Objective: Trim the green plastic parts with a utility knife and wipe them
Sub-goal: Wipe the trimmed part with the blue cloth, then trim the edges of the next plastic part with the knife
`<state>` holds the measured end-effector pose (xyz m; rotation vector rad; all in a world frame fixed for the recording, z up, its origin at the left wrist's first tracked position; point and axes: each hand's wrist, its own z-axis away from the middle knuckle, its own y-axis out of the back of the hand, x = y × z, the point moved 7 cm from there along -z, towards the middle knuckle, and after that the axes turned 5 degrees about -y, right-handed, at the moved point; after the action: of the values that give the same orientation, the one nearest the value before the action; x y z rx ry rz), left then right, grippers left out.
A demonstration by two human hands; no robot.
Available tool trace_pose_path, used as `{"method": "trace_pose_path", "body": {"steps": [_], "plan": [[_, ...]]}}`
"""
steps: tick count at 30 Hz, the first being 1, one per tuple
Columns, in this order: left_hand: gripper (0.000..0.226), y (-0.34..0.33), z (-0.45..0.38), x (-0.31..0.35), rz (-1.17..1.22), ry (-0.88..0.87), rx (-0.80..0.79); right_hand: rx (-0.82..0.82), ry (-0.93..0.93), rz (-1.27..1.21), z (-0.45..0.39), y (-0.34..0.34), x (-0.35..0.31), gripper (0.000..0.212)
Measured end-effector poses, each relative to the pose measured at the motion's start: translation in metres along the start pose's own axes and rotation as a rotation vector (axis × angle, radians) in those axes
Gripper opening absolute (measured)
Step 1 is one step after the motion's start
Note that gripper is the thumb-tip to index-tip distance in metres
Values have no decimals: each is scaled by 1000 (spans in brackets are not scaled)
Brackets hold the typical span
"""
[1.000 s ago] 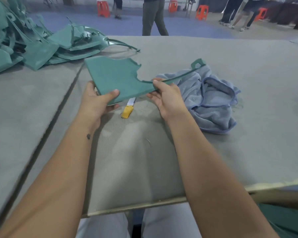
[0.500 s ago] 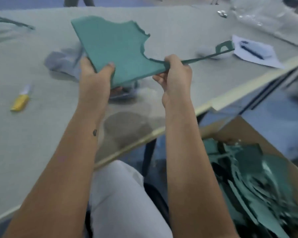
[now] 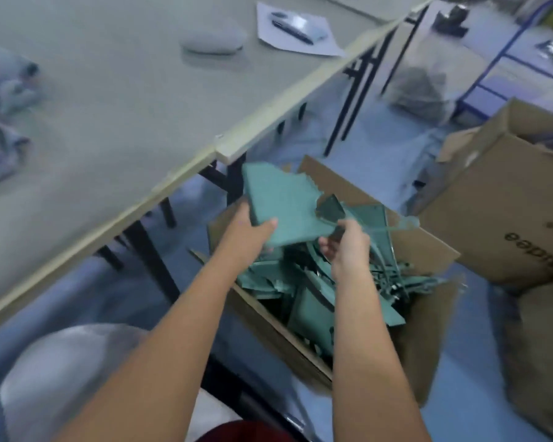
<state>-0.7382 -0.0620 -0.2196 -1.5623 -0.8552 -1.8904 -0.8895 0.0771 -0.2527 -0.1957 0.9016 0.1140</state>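
Both hands hold one green plastic part (image 3: 284, 212) above the cardboard box (image 3: 428, 247) of green parts beside the counter (image 3: 186, 167): left hand (image 3: 253, 228) grips its corner, right hand (image 3: 345, 240) pinches its thin edge. This seems the putting-away step; next, lower and release it.

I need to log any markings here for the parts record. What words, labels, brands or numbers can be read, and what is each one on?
"...udee", upside down and cut off by the frame edge: dark print on the side of the cardboard box at right; only a fragment reads.
Smaller print above it on the same box: too blurred to read.
Sheet of paper on the table: no legible writing.
Green plastic parts: no visible markings.
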Motion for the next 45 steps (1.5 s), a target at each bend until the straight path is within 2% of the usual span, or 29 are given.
{"method": "trace_pose_path", "body": {"steps": [3,5,8,10,11,13,15,18,20,23,26,31,33,35,37,39,41,43,45], "plan": [[25,-4,5,-57,-252,165,-47,38,-105,20,-14,24,36,20],[26,-2,8,-80,-278,206,-74,51,-132,-27,-17,29,53,21],[56,0,11,-98,-149,316,-131,94,-166,-78,-20,29,73,36],[76,5,11,-102,-226,347,-153,173,-153,-43,-21,28,80,51],[77,7,10,-101,-282,342,-163,236,-128,-29,-19,28,79,54],[60,7,8,-90,-335,296,-197,352,-46,-9,-9,22,71,57],[35,4,6,-62,-339,214,-249,386,90,-27,10,4,56,48],[21,2,0,4,-300,44,-358,236,318,-81,46,-43,26,35],[22,19,-2,59,-302,-105,-336,62,439,-154,80,-87,0,35],[17,78,6,123,-247,-258,-160,-194,602,-229,139,-156,-32,28],[16,161,28,155,-229,-348,95,-423,708,-106,208,-227,-34,22],[23,309,90,150,-131,-323,559,-844,838,310,316,-342,13,18],[23,358,121,138,-136,-282,685,-975,838,498,350,-379,40,16],[23,397,151,124,-181,-224,764,-1037,926,711,380,-408,62,9],[26,431,179,111,-211,-180,860,-1067,1012,891,405,-428,80,17],[26,461,201,99,-229,-151,988,-1149,969,944,426,-441,94,22],[22,486,219,83,-282,-103,1129,-1220,961,1000,445,-452,111,17],[17,504,236,65,-303,-69,1262,-1239,1107,1142,464,-458,132,16],[20,517,249,47,-222,-70,1349,-1207,1292,1317,479,-457,156,28]]}}
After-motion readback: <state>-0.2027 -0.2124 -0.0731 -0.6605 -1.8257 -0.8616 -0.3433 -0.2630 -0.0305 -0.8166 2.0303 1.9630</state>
